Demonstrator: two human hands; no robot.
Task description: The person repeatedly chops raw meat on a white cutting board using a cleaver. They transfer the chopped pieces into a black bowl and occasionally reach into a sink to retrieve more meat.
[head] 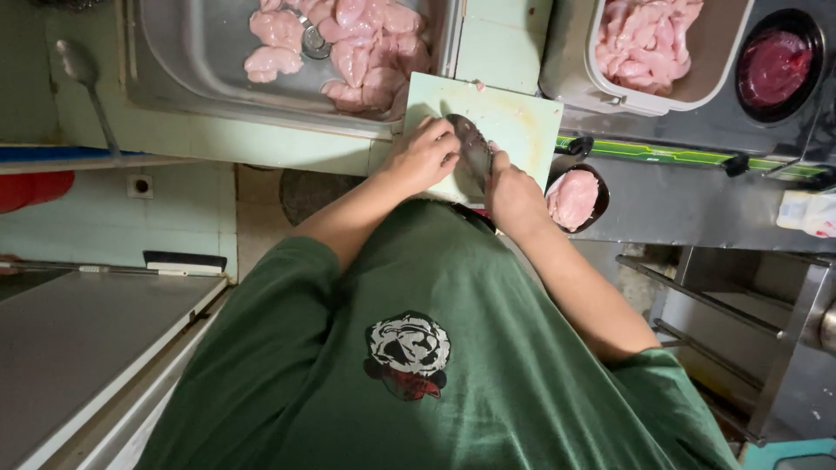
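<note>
My right hand [514, 198] grips the handle of a knife [471, 146] whose dark blade lies over a pale green cutting board [522, 122]. Just left of the blade, my left hand [425, 157] rests on the board with its fingers curled; whatever is under it is hidden. A small dark bowl [596, 184] holding a pink piece of raw meat sits right beside my right hand. My green shirt fills the lower part of the view.
A steel sink [192, 61] at the top left holds several raw pink meat pieces [357, 43]. At the top right are a white tray [723, 52] with more meat and a dark bowl of red sauce [775, 65]. A ladle [83, 70] hangs at the left.
</note>
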